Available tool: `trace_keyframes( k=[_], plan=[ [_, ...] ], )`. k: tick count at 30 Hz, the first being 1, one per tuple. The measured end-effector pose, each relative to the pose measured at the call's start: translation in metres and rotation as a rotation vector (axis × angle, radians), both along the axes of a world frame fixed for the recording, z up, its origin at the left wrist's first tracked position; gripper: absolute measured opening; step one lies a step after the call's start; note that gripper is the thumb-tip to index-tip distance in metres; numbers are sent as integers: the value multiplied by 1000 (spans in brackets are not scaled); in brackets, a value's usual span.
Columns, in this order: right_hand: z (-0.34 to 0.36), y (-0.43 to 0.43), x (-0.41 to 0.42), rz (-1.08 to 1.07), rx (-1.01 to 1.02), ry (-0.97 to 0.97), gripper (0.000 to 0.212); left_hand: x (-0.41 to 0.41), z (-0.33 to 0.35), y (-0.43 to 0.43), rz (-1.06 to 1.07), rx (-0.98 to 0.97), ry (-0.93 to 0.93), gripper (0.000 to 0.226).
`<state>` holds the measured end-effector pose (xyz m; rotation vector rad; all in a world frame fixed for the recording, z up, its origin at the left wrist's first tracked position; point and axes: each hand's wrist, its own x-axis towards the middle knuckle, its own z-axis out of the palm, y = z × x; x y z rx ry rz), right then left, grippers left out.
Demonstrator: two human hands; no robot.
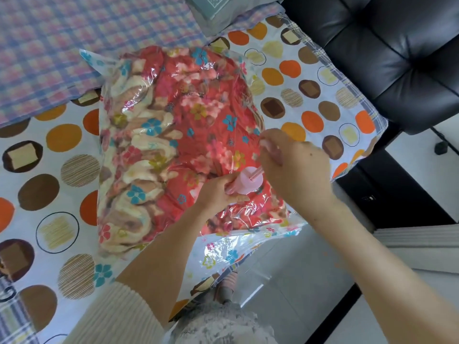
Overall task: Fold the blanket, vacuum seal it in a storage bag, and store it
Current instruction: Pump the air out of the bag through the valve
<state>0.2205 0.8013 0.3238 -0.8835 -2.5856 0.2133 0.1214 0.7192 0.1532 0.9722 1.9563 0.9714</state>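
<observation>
The folding looks finished: the red floral blanket [188, 115] lies bundled inside the clear vacuum storage bag [238, 252], which rests in the middle of the view on a dotted bed sheet [49, 170]. The flat printed end of the bag hangs over the bed's edge toward 6 o'clock. Whether its zip is closed cannot be told.

Sealing seems to be in progress. A pink hand pump [248, 182] stands on the bag at about 5 o'clock from the blanket's centre, presumably on the valve, which is hidden. The left hand [218, 192] wraps its fingers round the pump's barrel. The right hand [298, 165] is curled round the pump handle [272, 151], with the thin rod showing between handle and barrel.

The bundle looks plump. The film is creased and glossy and clings in places, so much air probably remains. Finishing the pumping, capping the valve and storing the bag appear to be left.

A checked cover [74, 45] lies at 10 o'clock and a black padded seat [385, 58] at 2 o'clock
</observation>
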Motion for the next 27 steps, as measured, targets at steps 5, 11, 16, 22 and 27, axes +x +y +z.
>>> trace_keyframes(
  k=[5, 11, 16, 22, 27],
  plan=[
    [17, -8, 4, -90, 6, 201, 19, -1, -1, 1, 5, -13, -2, 61],
    [-83, 0, -7, 18, -221, -188, 24, -1, -1, 2, 18, -36, -77, 58],
    [-92, 2, -6, 34, -102, -106, 21, -6, 23, -10, 397, 49, -576, 41],
    [-89, 1, -1, 30, -152, -115, 22, 4, 44, -4, 854, -240, -1606, 49],
    [-79, -4, -1, 51, -119, -152, 33, 13, 47, 17, 927, -158, -1795, 22]
  ],
)
